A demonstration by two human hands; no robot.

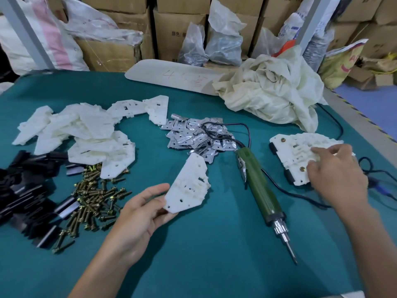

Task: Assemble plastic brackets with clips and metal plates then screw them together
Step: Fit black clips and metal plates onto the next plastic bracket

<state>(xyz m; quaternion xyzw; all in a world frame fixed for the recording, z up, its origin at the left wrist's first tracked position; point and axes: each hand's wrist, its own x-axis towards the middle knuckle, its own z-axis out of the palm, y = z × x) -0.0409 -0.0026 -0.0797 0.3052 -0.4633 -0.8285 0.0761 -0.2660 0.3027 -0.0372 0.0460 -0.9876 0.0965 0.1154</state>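
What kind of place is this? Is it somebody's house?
Most likely a small factory or warehouse workbench, not a house. Stacked brown cardboard boxes stand behind the teal table, and on it lie heaps of identical white plastic brackets and brass-coloured screws beside a green electric screwdriver.

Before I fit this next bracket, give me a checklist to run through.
1. Bare bracket gripped by left hand: ok.
2. Right hand free: not ok, it holds the finished bracket.
3. Metal plates close by: ok, piled beyond the bare bracket.
4. Black clips and screws on hand: ok, piled at left.
5. Screwdriver parked: ok, lying untouched on the mat.
6. Cord off the plates: not ok, it lies across them.
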